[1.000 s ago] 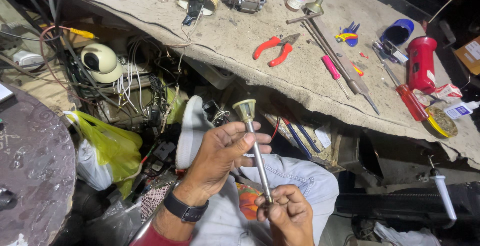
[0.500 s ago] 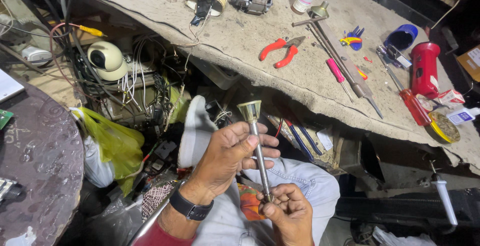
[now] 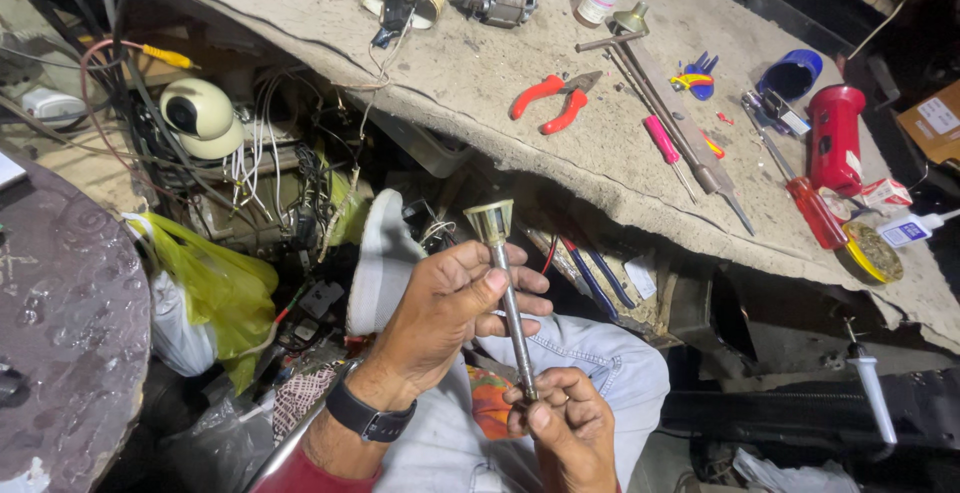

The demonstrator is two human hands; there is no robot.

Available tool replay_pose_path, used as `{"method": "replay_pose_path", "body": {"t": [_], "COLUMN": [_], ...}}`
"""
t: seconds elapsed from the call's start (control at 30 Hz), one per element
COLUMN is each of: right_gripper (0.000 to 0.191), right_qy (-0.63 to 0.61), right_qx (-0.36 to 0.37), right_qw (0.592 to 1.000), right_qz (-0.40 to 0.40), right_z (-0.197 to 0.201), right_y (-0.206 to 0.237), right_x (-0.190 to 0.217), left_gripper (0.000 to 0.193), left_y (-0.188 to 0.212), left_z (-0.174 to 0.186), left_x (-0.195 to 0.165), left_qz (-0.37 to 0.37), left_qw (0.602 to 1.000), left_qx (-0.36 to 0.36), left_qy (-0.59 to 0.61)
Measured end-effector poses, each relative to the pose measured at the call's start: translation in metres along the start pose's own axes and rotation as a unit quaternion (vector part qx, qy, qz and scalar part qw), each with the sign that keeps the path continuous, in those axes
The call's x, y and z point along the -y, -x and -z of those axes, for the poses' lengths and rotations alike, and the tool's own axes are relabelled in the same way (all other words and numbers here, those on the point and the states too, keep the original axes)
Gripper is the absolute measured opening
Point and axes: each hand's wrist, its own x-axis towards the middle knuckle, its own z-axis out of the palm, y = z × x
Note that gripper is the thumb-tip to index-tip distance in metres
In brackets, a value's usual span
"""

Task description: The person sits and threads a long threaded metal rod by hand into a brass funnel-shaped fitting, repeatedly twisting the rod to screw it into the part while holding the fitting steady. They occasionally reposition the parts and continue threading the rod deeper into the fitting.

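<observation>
Metal shaft (image 3: pixel 510 313), cup-shaped head up: rigid, smooth, likely slippery. Left hand (image 3: pixel 445 313) pinches upper stem; right hand (image 3: pixel 565 423) pinches lower tip. Held above lap, off workbench edge (image 3: pixel 600 188).

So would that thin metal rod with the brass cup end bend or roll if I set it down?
The thin metal rod looks straight and stiff between both hands, so it probably won't bend. Its round shaft would likely roll, though the flared cup end should curve its path.

a glossy metal shaft (image 3: pixel 510 303) with a dull brassy cap, above a rough, matt workbench (image 3: pixel 500 83).
</observation>
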Motion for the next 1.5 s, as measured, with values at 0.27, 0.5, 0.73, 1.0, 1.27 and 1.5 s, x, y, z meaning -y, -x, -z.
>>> {"method": "replay_pose_path", "body": {"t": [0.27,0.5,0.73,1.0,1.27,1.5], "right_gripper": [0.048,0.045,0.033,0.022,0.026,0.018], "right_qy": [0.153,0.244,0.342,0.412,0.366,0.394], "right_qx": [-0.065,-0.053,0.032,0.084,0.081,0.044], "right_qw": [0.979,0.963,0.938,0.907,0.927,0.917], "right_qz": [0.118,0.104,0.045,0.041,0.017,0.034], "right_z": [-0.032,-0.064,-0.08,-0.083,-0.086,-0.087], "right_y": [-0.032,-0.095,-0.117,-0.115,-0.114,-0.114], "right_x": [0.056,0.117,0.131,0.136,0.133,0.129], "left_gripper": [0.045,0.089,0.071,0.051,0.043,0.04], "left_y": [0.002,0.008,0.007,0.003,0.004,0.004], "left_z": [-0.005,-0.017,-0.015,-0.009,-0.015,-0.021], "left_x": [-0.006,-0.005,-0.002,0.005,0.002,-0.001], "left_qz": [0.011,0.034,0.029,0.024,0.034,0.021], "left_qw": [0.998,0.989,0.985,0.991,0.987,0.975], "left_qx": [0.031,0.043,0.08,0.078,0.046,0.032], "left_qy": [-0.048,-0.138,-0.151,-0.109,-0.151,-0.221]}}
